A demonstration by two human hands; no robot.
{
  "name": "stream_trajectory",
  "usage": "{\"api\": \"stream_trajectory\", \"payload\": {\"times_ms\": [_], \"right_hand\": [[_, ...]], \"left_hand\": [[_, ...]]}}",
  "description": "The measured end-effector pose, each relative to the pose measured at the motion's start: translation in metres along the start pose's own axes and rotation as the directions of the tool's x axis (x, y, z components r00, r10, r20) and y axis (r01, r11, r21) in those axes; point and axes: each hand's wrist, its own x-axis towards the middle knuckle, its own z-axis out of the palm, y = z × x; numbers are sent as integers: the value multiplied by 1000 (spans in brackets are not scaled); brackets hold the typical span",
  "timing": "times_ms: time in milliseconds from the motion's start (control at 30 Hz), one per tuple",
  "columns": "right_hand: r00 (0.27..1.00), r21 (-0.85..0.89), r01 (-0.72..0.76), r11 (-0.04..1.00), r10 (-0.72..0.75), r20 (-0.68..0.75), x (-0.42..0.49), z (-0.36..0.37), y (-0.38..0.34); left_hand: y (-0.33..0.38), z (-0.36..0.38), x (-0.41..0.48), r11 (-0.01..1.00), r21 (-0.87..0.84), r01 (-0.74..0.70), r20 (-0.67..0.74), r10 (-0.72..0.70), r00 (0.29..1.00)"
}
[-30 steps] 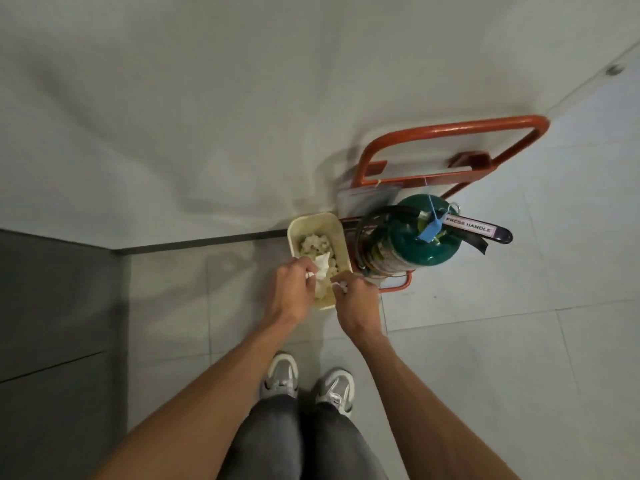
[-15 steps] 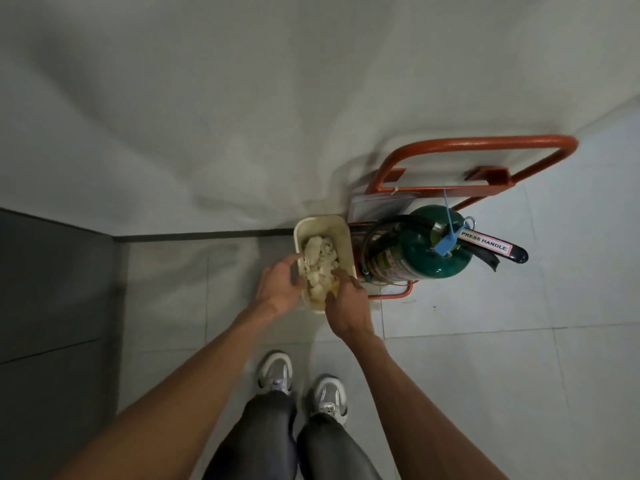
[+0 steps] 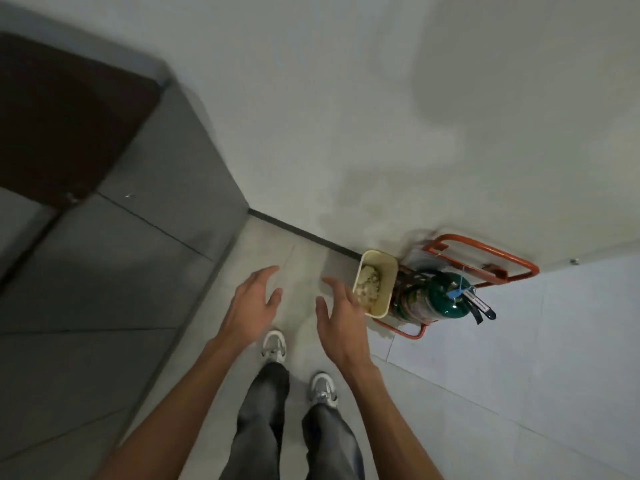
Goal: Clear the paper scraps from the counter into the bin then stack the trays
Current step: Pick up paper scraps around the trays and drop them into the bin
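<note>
1. Cream-coloured, the rectangular plastic bin stands upright on the floor against the foot of the wall, its mouth open to the camera.
2. White crumpled paper scraps lie heaped inside the bin, filling its lower part.
3. A person's right hand hovers just left of the bin, fingers straight and loosely spread, holding nothing; its fingertips overlap the bin's left rim in this view, and whether they touch it cannot be told.
4. The left hand hangs further left, apart from the right, palm down, fingers relaxed and spread, also holding nothing.
5. Just right of the bin, a dark green fire extinguisher with a blue tag at its neck sits in an orange tubular metal stand set against the wall.
6. Below the hands, two white-and-grey trainers and grey trouser legs stand on the pale tiled floor.
7. A black skirting strip runs along the base of the plain white wall towards the bin.
8. At the left, a dark grey panelled unit rises from the floor, with a blurred brown surface above it.
</note>
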Motion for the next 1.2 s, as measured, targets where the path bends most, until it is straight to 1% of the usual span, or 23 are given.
{"api": "stream_trajectory", "payload": {"times_ms": [133, 267, 400, 500, 600, 733, 833, 967, 1033, 1133, 1200], "right_hand": [[980, -54, 183, 982, -178, 93, -56, -1, -79], [920, -69, 346, 936, -325, 218, -110, 14, -156], [809, -43, 526, 849, -485, 332, -163, 48, -225], [704, -4, 631, 776, -571, 422, -205, 81, -275], [612, 41, 703, 710, -633, 474, -248, 123, -316], [520, 117, 754, 646, -696, 494, -310, 186, -354], [513, 135, 745, 653, -691, 510, -341, 218, -371], [459, 142, 772, 620, -697, 551, -374, 260, -401], [436, 147, 786, 600, -708, 555, -380, 279, -416], [439, 128, 799, 588, -714, 545, -377, 308, -442], [428, 131, 810, 571, -730, 533, -371, 331, -460]], "left_hand": [[-14, -73, -85, 994, -85, 70, -187, -85, 979], [-44, -142, -182, 978, -152, 141, -382, -190, 905], [-84, -198, -279, 942, -232, 242, -533, -332, 778], [-121, -229, -352, 919, -291, 267, -617, -394, 682], [-161, -251, -423, 894, -345, 288, -679, -449, 580], [-220, -272, -513, 860, -397, 321, -727, -508, 462], [-252, -281, -556, 844, -404, 354, -739, -529, 417], [-296, -300, -599, 815, -447, 369, -752, -566, 339], [-315, -310, -608, 808, -459, 369, -754, -574, 320], [-344, -328, -608, 794, -495, 353, -742, -598, 304], [-366, -342, -603, 788, -502, 356, -733, -606, 308]]}}
